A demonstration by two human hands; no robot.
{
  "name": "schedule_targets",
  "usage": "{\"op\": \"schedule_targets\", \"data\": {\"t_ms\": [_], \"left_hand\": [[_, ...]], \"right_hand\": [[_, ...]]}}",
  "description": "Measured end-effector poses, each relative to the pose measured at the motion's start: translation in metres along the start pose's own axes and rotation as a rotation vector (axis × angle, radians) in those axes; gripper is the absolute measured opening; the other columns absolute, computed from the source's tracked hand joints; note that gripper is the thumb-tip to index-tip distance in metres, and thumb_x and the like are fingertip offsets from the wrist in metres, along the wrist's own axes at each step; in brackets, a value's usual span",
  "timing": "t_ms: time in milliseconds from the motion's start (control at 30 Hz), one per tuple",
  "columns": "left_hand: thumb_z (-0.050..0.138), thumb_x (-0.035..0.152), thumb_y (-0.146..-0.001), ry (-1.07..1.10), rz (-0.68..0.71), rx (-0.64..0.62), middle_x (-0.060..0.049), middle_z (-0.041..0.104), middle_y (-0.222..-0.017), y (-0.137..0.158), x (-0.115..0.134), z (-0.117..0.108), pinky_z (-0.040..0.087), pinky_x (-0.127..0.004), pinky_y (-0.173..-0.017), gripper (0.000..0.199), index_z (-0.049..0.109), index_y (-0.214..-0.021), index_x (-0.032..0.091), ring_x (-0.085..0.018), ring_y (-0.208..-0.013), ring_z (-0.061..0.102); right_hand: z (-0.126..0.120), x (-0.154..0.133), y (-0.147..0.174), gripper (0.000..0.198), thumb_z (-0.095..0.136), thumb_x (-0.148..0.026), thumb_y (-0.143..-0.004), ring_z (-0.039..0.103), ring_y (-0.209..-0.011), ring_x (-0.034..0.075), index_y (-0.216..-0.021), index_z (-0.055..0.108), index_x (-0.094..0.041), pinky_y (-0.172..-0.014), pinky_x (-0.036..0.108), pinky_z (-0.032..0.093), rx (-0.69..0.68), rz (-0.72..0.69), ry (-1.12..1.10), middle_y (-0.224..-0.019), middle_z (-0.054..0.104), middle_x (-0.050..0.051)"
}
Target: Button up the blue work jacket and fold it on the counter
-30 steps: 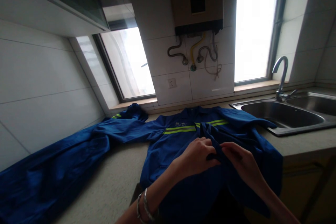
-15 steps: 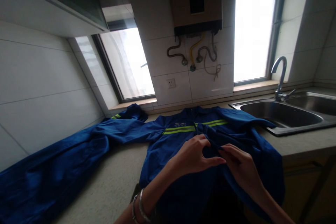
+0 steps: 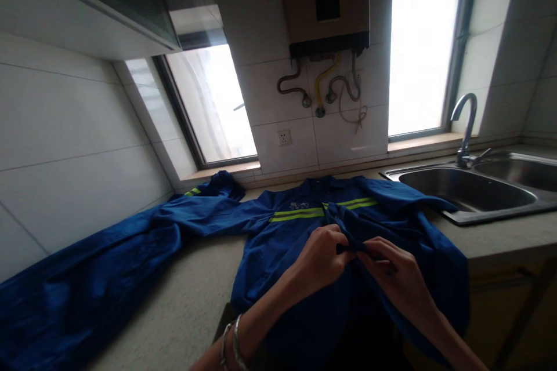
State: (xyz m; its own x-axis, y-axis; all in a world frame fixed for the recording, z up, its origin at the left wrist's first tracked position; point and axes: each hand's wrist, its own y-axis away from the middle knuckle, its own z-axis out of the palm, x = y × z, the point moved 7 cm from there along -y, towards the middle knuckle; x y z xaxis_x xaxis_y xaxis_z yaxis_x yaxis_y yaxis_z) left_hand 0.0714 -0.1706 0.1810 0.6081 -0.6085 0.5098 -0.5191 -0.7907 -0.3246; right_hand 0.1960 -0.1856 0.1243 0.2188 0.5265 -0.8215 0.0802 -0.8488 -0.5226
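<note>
A blue work jacket (image 3: 296, 243) with yellow-green stripes lies spread on the counter, its collar toward the wall and its lower part hanging over the front edge. My left hand (image 3: 324, 252), with bangles at the wrist, pinches the jacket's front edge between thumb and fingers. Close beside it on the right, my right hand (image 3: 395, 272) grips the same strip of cloth. Both sets of fingertips almost meet; any button or fastener there is hidden.
Another blue garment (image 3: 100, 266) lies along the counter (image 3: 174, 301) at left. A steel sink (image 3: 470, 185) with a faucet (image 3: 465, 127) is on the right, under one jacket sleeve. A water heater (image 3: 326, 6) hangs on the tiled wall, above a socket (image 3: 284, 137).
My left thumb has come down from its outstretched position and closed on the cloth. The right hand stays nearly in place, and the jacket edge is drawn between both hands.
</note>
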Motion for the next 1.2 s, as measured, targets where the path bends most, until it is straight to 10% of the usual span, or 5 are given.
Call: {"op": "schedule_targets", "data": {"t_ms": [1200], "left_hand": [[0.066,0.02,-0.077,0.093,0.086,-0.112,-0.001,0.062,-0.085,-0.001,-0.006,-0.007,0.041,-0.021,-0.07,0.011,0.066,-0.087,0.014,-0.013,-0.079,0.057]], "right_hand": [[0.012,0.01,-0.013,0.015,0.064,-0.032,-0.078,0.055,-0.076,0.014,-0.079,0.061,-0.016,-0.062,0.021,0.044,-0.053,0.083,-0.111,-0.081,0.057,0.002]]}}
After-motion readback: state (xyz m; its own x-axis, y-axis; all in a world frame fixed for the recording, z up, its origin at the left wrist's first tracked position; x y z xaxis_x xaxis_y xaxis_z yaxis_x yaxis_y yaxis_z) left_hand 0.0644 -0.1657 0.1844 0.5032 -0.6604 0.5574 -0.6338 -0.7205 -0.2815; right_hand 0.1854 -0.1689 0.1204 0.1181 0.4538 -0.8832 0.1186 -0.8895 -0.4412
